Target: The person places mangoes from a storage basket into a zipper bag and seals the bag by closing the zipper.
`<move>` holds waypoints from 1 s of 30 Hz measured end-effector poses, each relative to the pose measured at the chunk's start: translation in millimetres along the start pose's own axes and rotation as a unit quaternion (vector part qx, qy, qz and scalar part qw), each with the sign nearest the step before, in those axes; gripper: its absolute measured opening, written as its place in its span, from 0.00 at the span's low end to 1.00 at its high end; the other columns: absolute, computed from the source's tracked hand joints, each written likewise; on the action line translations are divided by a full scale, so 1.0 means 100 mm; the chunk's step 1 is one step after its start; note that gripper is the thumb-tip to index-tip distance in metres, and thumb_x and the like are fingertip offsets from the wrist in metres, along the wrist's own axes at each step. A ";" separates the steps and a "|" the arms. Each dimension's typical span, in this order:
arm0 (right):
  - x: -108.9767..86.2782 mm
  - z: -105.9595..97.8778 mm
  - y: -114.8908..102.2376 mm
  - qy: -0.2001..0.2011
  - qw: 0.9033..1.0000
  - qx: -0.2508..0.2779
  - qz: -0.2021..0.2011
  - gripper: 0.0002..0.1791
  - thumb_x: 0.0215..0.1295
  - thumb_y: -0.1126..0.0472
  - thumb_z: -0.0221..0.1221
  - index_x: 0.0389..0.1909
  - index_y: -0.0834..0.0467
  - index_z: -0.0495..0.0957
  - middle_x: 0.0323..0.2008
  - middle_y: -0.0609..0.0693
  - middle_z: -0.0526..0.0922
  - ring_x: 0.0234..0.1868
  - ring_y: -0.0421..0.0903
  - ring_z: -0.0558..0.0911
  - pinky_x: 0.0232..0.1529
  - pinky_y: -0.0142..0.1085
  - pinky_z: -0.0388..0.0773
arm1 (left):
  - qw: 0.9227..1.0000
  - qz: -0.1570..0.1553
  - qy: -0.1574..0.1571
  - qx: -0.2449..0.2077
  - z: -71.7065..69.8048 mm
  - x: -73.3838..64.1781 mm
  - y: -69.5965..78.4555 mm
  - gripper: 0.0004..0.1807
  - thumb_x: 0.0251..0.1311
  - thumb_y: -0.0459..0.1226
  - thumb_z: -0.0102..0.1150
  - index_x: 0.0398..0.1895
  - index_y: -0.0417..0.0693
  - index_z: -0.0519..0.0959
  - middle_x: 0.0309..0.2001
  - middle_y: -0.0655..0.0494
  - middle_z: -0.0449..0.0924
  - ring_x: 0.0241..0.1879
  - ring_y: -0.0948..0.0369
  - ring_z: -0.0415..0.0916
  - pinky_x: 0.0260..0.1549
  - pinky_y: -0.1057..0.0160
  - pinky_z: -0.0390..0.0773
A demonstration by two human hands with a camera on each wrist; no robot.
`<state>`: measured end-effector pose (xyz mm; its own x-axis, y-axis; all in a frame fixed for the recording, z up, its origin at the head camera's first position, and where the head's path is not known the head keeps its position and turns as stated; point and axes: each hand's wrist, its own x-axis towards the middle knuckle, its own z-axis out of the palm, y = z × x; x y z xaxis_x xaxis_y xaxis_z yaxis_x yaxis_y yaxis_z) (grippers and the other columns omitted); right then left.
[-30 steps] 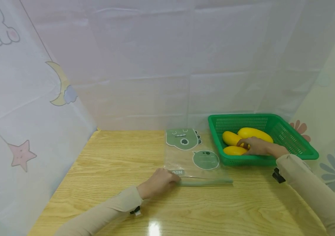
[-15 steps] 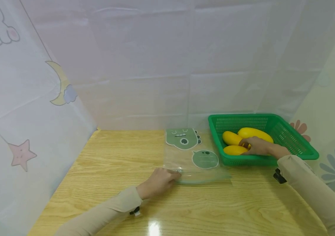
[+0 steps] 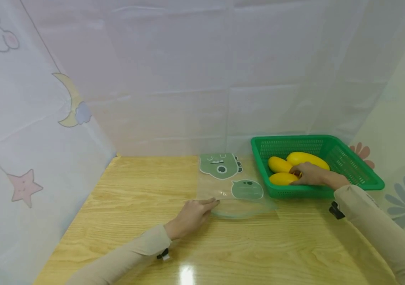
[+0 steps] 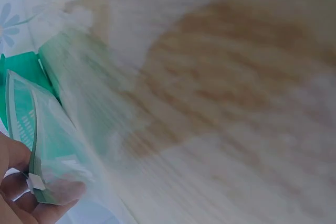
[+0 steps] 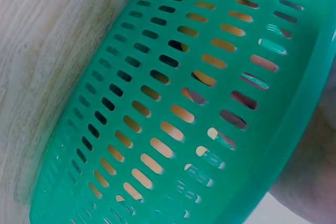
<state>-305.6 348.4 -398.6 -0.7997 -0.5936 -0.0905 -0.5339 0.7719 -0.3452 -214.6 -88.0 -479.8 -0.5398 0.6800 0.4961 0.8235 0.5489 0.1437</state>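
Observation:
My left hand pinches the near left corner of a clear zip bag with green dinosaur prints, lying flat on the table. In the left wrist view, thumb and fingers are on both sides of the zip edge beside its white slider, and the bag's mouth gapes. Inside a green basket, my right hand curls its fingers round a yellow mango at the front, covering part of it. Two more mangoes lie behind, a smaller one and a longer one.
The wooden table reaches back to a pale cloth wall. The basket stands at the back right, close to the bag's right side. In the right wrist view, its slotted wall hides most of the contents.
My left hand has lifted and shifted slightly away from me, its fingers straighter, and the bag's near edge has bowed open. My right hand has stayed nearly still in the basket.

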 end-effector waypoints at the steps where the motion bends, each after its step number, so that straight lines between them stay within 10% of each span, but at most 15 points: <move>1: 0.00 0.00 0.00 -0.001 1.000 0.000 -0.001 0.25 0.62 0.55 0.68 0.49 0.72 0.79 0.39 0.52 0.83 0.39 0.50 0.81 0.40 0.47 0.80 | 1.000 -0.002 -0.002 0.000 -0.01 0.00 0.00 0.20 0.60 0.24 0.60 0.56 0.42 0.81 0.52 0.42 0.82 0.12 0.71 0.57 0.12 0.78 0.62; 8: -0.01 -0.01 -0.04 0.005 1.000 0.001 0.001 0.28 0.62 0.52 0.67 0.49 0.73 0.79 0.40 0.55 0.83 0.39 0.51 0.81 0.40 0.47 0.80 | 0.999 -0.013 0.007 0.033 0.00 0.01 0.00 0.17 0.60 0.27 0.61 0.53 0.44 0.84 0.50 0.49 0.84 0.31 0.60 0.84 0.15 0.69 0.73; 30: -0.01 -0.01 -0.10 0.026 1.000 0.004 -0.010 0.29 0.63 0.53 0.68 0.52 0.75 0.78 0.43 0.58 0.84 0.37 0.47 0.80 0.36 0.42 0.78 | 0.999 -0.029 0.035 0.015 0.02 0.02 -0.01 0.17 0.59 0.26 0.62 0.51 0.46 0.85 0.48 0.54 0.85 0.23 0.71 0.72 0.12 0.77 0.62</move>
<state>-299.5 341.9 -394.6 -0.8024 -0.5957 -0.0359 -0.5474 0.7587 -0.3532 -216.9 -85.8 -480.4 -0.5724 0.6114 0.5464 0.7846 0.6019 0.1485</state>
